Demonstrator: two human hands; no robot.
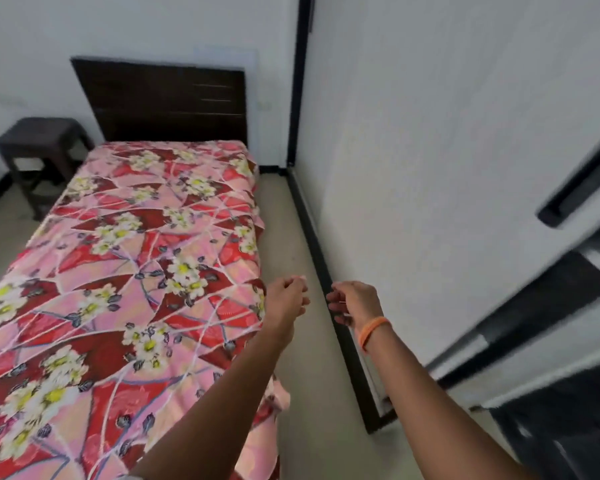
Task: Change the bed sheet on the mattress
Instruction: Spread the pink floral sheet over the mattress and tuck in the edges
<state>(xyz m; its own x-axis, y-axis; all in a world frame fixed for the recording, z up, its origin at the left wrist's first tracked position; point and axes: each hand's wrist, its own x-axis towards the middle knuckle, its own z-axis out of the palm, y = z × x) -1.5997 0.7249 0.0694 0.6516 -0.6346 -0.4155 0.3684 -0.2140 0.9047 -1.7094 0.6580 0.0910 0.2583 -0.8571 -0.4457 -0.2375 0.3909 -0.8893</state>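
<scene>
A pink and red floral bed sheet (146, 258) is spread over the mattress of a single bed, its edge hanging down the right side. My left hand (288, 297) is stretched out just past the bed's right edge, fingers loosely curled and holding nothing. My right hand (352, 303), with an orange band on the wrist, is held out beside it over the floor gap, fingers also loosely curled and empty. Neither hand touches the sheet.
A dark wooden headboard (163, 102) stands against the far wall. A dark stool (39, 147) sits left of the bed. A narrow strip of beige floor (291, 237) runs between bed and white wall (430, 168). A door with dark handle (579, 188) is at right.
</scene>
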